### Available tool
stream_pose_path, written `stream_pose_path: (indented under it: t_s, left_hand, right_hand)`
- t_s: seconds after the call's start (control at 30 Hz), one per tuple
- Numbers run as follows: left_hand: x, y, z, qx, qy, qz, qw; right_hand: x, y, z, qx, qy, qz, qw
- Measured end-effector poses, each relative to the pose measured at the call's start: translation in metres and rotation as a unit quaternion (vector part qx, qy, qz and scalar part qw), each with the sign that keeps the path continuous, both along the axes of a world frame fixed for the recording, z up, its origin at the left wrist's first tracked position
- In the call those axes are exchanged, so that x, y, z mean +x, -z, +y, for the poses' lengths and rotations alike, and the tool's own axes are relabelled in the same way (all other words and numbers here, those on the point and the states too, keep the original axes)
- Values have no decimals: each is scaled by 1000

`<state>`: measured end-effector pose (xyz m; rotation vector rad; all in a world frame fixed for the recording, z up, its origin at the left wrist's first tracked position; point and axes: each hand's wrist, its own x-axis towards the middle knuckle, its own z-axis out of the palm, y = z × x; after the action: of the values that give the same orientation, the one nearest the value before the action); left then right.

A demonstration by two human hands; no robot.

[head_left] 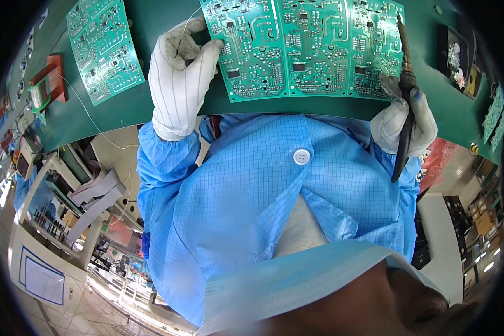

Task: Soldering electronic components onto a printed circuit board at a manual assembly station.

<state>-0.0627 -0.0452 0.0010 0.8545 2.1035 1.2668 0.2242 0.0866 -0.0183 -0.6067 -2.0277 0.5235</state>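
A green circuit board panel [288,56], made of three joined sections with small parts on them, lies in front of me at the table's near edge. My left hand [185,75], in a white striped glove, is closed at the panel's left edge, its fingertips against it. Thin solder wire [191,22] comes up out of those fingers toward the panel's upper left. In my right hand [404,120], also gloved, is a soldering iron [407,84] with a dark handle. Its tip points away from me, over the panel's right edge. Fingers of this hand are by the panel's lower right corner.
Another green circuit board [106,53] lies to the left on the green table [117,112]. Farther left is a reddish stand with a spool [39,96], and thin wire trails from it. A black tray [455,59] and more board pieces [494,117] are at the right.
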Motion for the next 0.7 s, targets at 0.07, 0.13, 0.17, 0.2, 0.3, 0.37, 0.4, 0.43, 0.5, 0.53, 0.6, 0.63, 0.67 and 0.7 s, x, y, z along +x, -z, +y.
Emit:
stream_pose_path:
  t_s: [0.07, 0.13, 0.17, 0.2, 0.3, 0.37, 0.4, 0.43, 0.5, 0.53, 0.6, 0.63, 0.67, 0.7]
  left_hand:
    - [1, -2, 1, -2, 6, -3, 1000]
    - [6, -5, 4, 14, 16, -26, 999]
    - [10, -7, 6, 18, 6, -36, 999]
    - [15, -8, 9, 21, 20, -36, 999]
    - [31, -9, 18, -26, 46, -39, 998]
    - [38, -8, 24, -35, 49, -53, 997]
    - [40, -7, 26, -42, 57, -61, 996]
    - [41, -7, 28, -32, 67, -58, 996]
    - [39, -7, 31, -55, 78, -11, 995]
    - [37, -8, 33, -59, 91, 46, 993]
    - [33, -10, 36, -64, 102, 103, 987]
    - [32, -12, 38, -37, 134, 180, 974]
    - [32, -14, 40, -9, 165, 254, 953]
    - [34, -15, 41, 18, 195, 327, 924]
  right_hand:
    - [3, -1, -2, 1, 15, -22, 1000]
    - [4, 0, -1, -22, 32, -27, 999]
    - [5, 1, 0, 1, 32, -54, 998]
    - [5, 3, 2, -66, 45, 17, 997]
    - [11, 4, 10, -85, 82, 87, 989]
    - [19, 1, 13, -134, 126, 70, 980]
    - [23, -2, 14, -155, 115, 76, 978]
    - [25, -3, 15, -149, 110, 62, 981]
    - [27, -7, 15, -175, 121, 70, 975]
    - [26, -8, 16, -204, 141, 77, 966]
    - [23, -13, 19, -184, 121, 70, 973]
    - [22, -18, 21, -181, 118, 65, 974]
    - [20, -23, 23, -177, 116, 60, 976]
    - [20, -30, 28, -177, 115, 60, 976]
